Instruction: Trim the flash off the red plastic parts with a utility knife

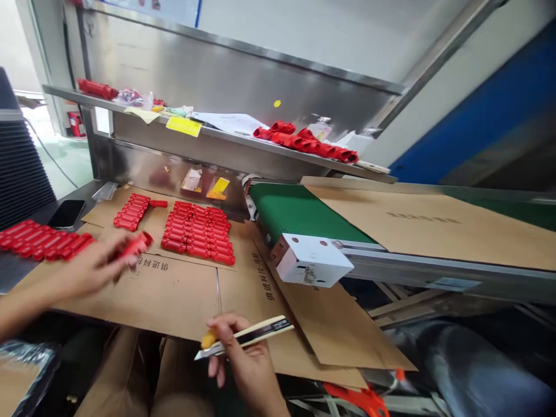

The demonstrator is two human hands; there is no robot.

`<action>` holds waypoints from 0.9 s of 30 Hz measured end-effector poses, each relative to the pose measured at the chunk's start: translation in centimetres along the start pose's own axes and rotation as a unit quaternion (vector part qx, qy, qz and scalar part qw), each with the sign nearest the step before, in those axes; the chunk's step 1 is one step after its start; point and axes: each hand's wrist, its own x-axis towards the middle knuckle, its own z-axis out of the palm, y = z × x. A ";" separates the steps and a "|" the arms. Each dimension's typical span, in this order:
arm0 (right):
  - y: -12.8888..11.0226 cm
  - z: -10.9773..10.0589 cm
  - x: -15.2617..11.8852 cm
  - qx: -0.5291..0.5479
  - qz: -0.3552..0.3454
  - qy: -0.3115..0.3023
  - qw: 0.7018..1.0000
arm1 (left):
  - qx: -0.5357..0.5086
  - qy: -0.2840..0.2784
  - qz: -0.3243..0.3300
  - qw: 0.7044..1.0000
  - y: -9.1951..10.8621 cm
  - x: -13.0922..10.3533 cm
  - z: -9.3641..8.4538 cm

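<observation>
My left hand (98, 266) is closed around a red tubular plastic part (139, 243), a little blurred, above the cardboard sheet (174, 295). In my right hand (249, 359) is a utility knife (260, 331) with a pale handle and its blade pointing left, over the cardboard's front edge. Something yellow (209, 339) shows at a fingertip of that hand. Beyond my hands, a block of red parts (197, 231) lies in neat rows on the cardboard. A smaller row of red parts (131, 212) sits to its left, and further red parts (41, 238) line the dark table at far left.
A conveyor with a green belt (299, 211) and a white end block (313, 259) stands to the right, with a cardboard sheet (434, 220) over it. A metal shelf (226, 136) at the back carries red parts (304, 142) and papers. A phone (66, 214) lies at left.
</observation>
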 end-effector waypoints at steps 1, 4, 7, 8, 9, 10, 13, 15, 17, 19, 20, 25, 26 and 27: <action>0.8 1.2 0.2 -0.010 -0.003 -0.033 0.999 | -0.031 -0.032 -0.002 0.999 1.0 -2.7 1.9; 3.5 3.8 0.8 -0.051 -0.021 -0.108 0.993 | -0.230 -0.126 -0.082 0.961 2.3 -9.7 7.7; 6.0 5.0 0.8 -0.066 -0.007 -0.165 0.984 | -0.321 -0.092 -0.167 0.928 1.7 -14.0 10.6; 6.5 5.3 0.5 -0.066 0.004 -0.179 0.982 | -0.334 -0.073 -0.190 0.920 1.3 -14.9 10.9; 7.0 5.6 0.3 -0.065 0.017 -0.189 0.980 | -0.346 -0.050 -0.213 0.913 1.0 -15.6 11.1; 7.4 6.0 0.0 -0.063 0.029 -0.193 0.979 | -0.355 -0.021 -0.235 0.905 0.7 -16.1 11.2; 8.3 7.2 -0.8 -0.059 0.059 -0.181 0.980 | -0.383 0.083 -0.301 0.869 0.3 -16.9 11.6; 8.8 7.9 -1.2 -0.058 0.066 -0.168 0.982 | -0.402 0.131 -0.330 0.844 0.2 -17.1 12.1; 9.2 8.4 -1.4 -0.065 0.059 -0.151 0.985 | -0.412 0.147 -0.343 0.831 0.0 -17.3 12.3; 9.4 8.6 -1.7 -0.085 0.029 -0.120 0.989 | -0.400 0.147 -0.336 0.840 -0.3 -17.3 12.3; 9.4 8.6 -1.9 -0.098 0.006 -0.099 0.990 | -0.387 0.154 -0.322 0.851 -0.4 -17.2 12.1; 9.2 8.9 -2.7 -0.131 -0.102 -0.067 0.984 | -0.425 0.215 -0.253 0.842 -0.4 -16.0 11.7; 9.3 9.0 -2.8 -0.146 -0.143 -0.081 0.976 | -0.453 0.227 -0.265 0.821 -0.2 -15.6 11.9; 9.4 9.2 -2.8 -0.169 -0.201 -0.096 0.960 | -0.479 0.238 -0.283 0.796 0.1 -15.2 12.1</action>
